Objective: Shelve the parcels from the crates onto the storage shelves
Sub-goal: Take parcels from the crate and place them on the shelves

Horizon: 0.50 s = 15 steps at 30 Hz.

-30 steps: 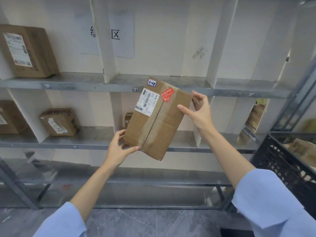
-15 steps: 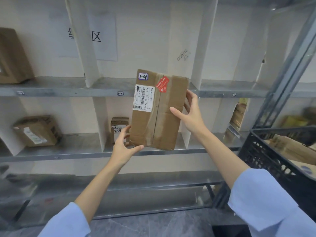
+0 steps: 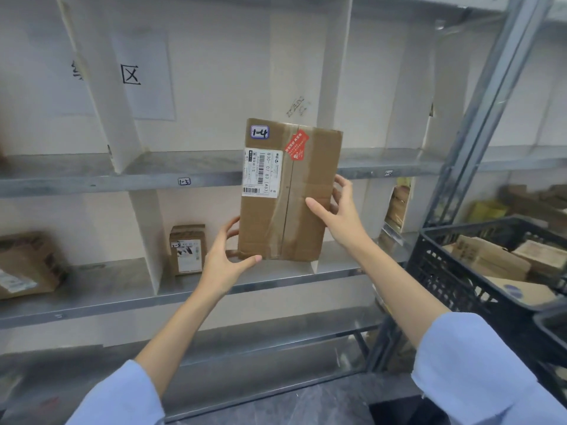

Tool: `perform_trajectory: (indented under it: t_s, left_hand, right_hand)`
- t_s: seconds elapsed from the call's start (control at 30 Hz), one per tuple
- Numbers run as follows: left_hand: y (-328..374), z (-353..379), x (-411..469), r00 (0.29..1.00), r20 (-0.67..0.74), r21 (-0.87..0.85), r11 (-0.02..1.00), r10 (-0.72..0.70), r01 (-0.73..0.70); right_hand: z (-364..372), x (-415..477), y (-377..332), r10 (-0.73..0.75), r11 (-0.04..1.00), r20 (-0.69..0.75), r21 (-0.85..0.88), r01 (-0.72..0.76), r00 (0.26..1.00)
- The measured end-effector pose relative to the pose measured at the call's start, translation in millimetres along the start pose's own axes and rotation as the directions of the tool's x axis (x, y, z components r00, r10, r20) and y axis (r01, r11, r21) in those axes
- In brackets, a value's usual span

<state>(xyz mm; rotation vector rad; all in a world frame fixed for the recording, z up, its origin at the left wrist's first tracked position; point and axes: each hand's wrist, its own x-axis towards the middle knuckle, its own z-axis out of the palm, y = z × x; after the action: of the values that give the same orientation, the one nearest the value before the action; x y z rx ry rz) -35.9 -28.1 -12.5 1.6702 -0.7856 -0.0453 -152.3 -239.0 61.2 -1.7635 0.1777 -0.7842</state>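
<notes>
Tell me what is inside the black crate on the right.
Several cardboard parcels lie loosely piled inside the black crate, reaching near its rim. Anything beneath them, and the crate's floor, is covered by the parcels and the crate wall; its right part runs out of view.

The parcel (image 3: 288, 191) hides most of the fingers of the right hand (image 3: 340, 213) and the left hand (image 3: 225, 262), which pass behind its edges. The fine print on its label (image 3: 260, 173) is too small to read. At far left a blurred box (image 3: 24, 265) is cut by the picture's edge. A divider (image 3: 104, 87) covers the left character on the wall sign (image 3: 135, 72). The shelf tag (image 3: 388, 173) to the right is illegible. The crate (image 3: 460, 271) runs off the right edge, and its wall hides the lower parts of the boxes (image 3: 491, 259) inside.
</notes>
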Motion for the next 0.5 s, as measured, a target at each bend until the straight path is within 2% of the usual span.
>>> perform_trajectory:
  t_s: [0.13,0.27,0.5]
  left_hand:
    - [11.6,26.3,18.4,0.999,0.030,-0.036,0.999,0.039,-0.038]
    - [22.7,59.6,41.8,0.992,0.086,-0.087,0.992,0.094,-0.086]
    - [45.1,117.4,93.9,0.972,0.186,-0.063,0.988,0.147,-0.138]
  right_hand:
    - [-22.4,2.1,0.6,-0.021,0.991,0.030,-0.128,0.025,0.999]
    - [-55.1,11.3,4.6,-0.047,0.971,-0.057,-0.238,0.032,0.997]
    - [-122.7,34.7,21.9,-0.065,0.984,-0.207,-0.177,0.028,0.976]
